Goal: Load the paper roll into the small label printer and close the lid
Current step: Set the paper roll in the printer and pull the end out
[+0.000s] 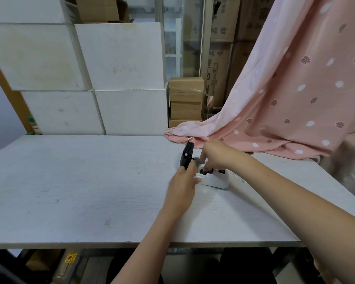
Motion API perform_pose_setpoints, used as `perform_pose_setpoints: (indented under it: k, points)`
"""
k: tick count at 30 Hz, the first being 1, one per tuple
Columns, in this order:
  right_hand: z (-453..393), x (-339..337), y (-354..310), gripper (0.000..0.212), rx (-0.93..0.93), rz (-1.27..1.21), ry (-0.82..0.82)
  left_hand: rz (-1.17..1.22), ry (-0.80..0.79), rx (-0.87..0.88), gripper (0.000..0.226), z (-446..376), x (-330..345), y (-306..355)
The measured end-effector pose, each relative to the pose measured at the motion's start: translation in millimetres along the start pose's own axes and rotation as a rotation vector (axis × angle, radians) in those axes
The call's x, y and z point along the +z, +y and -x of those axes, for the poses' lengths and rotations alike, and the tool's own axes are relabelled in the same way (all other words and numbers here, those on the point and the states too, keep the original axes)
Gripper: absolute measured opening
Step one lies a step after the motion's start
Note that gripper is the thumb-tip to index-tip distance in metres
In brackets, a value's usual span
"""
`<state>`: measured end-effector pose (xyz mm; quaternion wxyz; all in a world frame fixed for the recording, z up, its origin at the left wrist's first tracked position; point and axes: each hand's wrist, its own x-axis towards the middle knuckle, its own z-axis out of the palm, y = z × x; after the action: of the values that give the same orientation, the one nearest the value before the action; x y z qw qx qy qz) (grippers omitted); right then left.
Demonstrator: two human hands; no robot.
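Table: pale grey wooden table (pixel 90 191) is carrying everything.
Left hand (pixel 182 181): fingers are gripping the near left end of the small white plastic label printer (pixel 213 181).
Right hand (pixel 213 158): fingers are reaching into the printer's open compartment; grasp hidden, cannot tell.
Lid: black hinged lid (pixel 186 156) is standing upright, open, at the printer's far left.
Far right: pink patterned cloth (pixel 285 99) is draping onto the table.

You have one small label printer (pixel 213 180) near the right edge of the one white table (pixel 80 181), and two hands on it: your left hand (pixel 182 185) and right hand (pixel 213 158). Behind the far edge you see four white boxes (pixel 119 56), and one pink spotted cloth (pixel 285 99) drapes over the far right corner.
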<state>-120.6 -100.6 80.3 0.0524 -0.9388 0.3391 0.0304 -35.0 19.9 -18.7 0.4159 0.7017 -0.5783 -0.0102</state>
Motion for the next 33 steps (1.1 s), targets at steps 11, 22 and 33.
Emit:
perform_pose_setpoints:
  k: [11, 22, 33]
  points:
    - [-9, -1, -3, 0.033, -0.017, 0.09, -0.059, -0.068, 0.029, 0.015, 0.033, 0, 3, -3]
    - [-10, -3, 2, 0.04, -0.002, 0.096, -0.088, -0.087, 0.093, 0.145, 0.024, 3, 2, -3]
    - [4, -4, 7, 0.049, 0.002, 0.064, -0.045, -0.128, 0.062, 0.193, 0.035, 1, 9, -11]
